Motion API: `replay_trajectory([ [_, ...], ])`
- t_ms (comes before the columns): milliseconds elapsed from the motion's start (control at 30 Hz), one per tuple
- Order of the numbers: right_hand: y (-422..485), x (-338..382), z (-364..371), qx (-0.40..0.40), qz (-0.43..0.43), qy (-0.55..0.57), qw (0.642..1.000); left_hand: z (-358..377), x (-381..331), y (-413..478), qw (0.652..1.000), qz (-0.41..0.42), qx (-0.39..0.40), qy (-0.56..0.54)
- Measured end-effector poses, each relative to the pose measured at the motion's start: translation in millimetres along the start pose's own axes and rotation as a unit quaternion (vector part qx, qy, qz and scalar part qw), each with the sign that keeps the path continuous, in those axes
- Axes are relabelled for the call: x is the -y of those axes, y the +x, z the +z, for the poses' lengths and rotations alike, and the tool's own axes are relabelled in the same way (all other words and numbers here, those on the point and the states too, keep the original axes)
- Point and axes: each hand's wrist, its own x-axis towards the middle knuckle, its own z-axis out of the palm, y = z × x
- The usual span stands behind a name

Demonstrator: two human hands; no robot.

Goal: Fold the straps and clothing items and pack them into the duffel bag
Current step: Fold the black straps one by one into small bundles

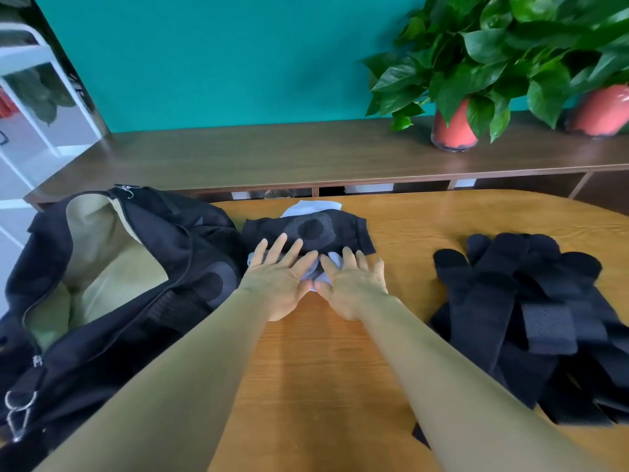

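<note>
A black duffel bag (102,301) lies unzipped at the left of the wooden table (323,369), showing its beige lining. Just right of it sits a folded stack: a black knit piece (316,229) with a grey ring pattern on top of a pale blue-white cloth (311,207). My left hand (279,277) and my right hand (354,284) rest flat, fingers spread, side by side on the near edge of that stack, pressing the pale cloth. A pile of black straps (531,318) lies at the right of the table.
Behind the table runs a dark wooden shelf (272,155) against a teal wall. Two potted plants in red pots (452,131) stand at its right end. A white rack (30,97) is at the far left. A metal clip (17,417) hangs from the bag's near end.
</note>
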Motion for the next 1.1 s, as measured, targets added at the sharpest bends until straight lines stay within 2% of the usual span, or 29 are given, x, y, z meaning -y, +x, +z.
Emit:
replay_trajectory([
  [233, -69, -9, -12, -0.056, 0.010, 0.035, 0.998, -15, -15, -54, 0.998, 0.006, -0.042, -0.037],
  [467, -168, -51, 5, -0.142, 0.063, 0.135, 0.979, -16, -91, -103, 0.986, 0.053, -0.074, -0.138],
  [633, -214, -85, 26, -0.214, 0.114, 0.140, 0.960, -27, -143, -119, 0.978, 0.095, -0.092, -0.164],
  [867, -228, -106, 54, -0.278, 0.131, 0.117, 0.944, -35, -191, -113, 0.978, 0.114, -0.081, -0.154],
  [1100, -204, -126, 45, -0.316, 0.141, 0.052, 0.937, -38, -211, -77, 0.968, 0.052, -0.088, -0.228],
])
